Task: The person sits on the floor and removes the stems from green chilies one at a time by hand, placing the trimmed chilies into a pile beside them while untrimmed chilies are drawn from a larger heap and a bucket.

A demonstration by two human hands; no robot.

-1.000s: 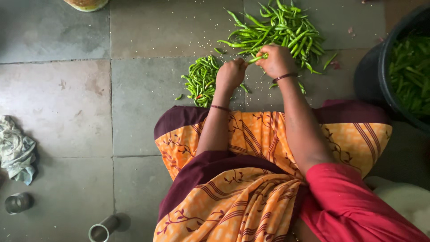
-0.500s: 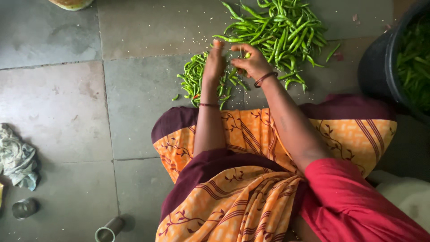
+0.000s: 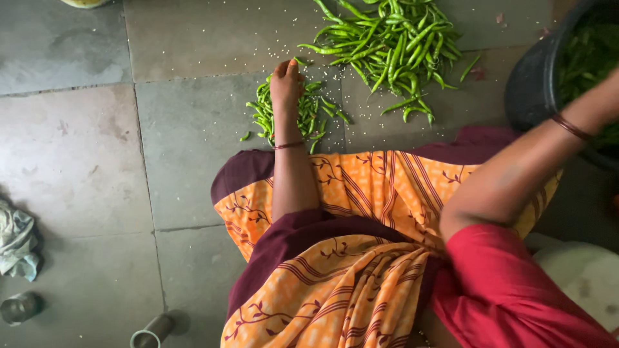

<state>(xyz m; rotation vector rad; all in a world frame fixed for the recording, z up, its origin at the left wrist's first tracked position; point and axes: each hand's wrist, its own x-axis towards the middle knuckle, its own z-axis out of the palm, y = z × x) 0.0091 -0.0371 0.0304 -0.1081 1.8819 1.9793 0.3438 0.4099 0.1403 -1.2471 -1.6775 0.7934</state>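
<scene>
The right hand is cut off at the frame edge over the black tub (image 3: 525,90), its grip not discernible. The left hand (image 3: 287,80) is laid, fingers loosely closed, on the small chilli pile (image 3: 316,113) on the stone floor (image 3: 193,129); slender glossy green chillies (image 3: 393,48) are heaped beyond

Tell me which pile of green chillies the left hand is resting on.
The smaller pile of green chillies, nearest the lap; the left hand lies across it. The larger pile sits farther off, untouched.
</scene>
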